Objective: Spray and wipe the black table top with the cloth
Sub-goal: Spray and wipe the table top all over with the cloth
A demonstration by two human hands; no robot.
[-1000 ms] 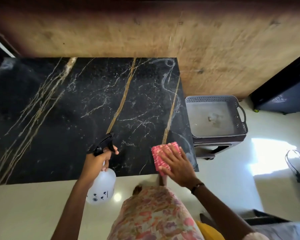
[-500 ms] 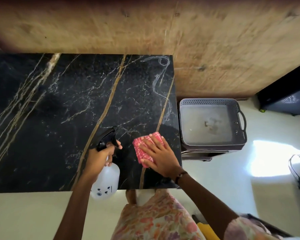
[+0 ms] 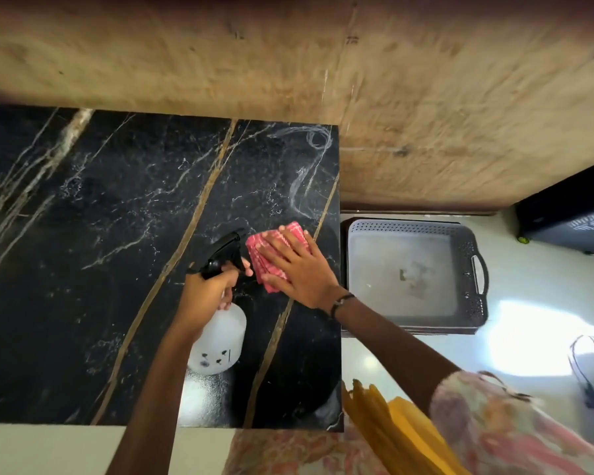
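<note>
Step now: I think I am wiping. My right hand (image 3: 300, 269) lies flat on the red cloth (image 3: 275, 255) and presses it onto the black counter (image 3: 83, 269).
Right fingers: My right fingers (image 3: 282, 234) are straight and spread out on top of the cloth. They are not curled round it.
Left fingers: My left hand (image 3: 206, 293) is wrapped round the neck of the spray bottle (image 3: 220, 330). It holds the bottle up, just beside the cloth, with the black nozzle pointing to the far side.
Where the cloth is: It is near the right edge of the counter, about halfway between the near edge and the far edge.
Next move: I think I should slide the cloth to the left, or toward the far right corner, where pale streaks (image 3: 306, 166) show.
Edges: The right edge is close to my right hand. A grey basket (image 3: 474, 282) sits lower down just past that edge.
Open room: The left part of the counter has lots of room for wiping. A brown wall (image 3: 288, 63) runs along the far edge.
</note>
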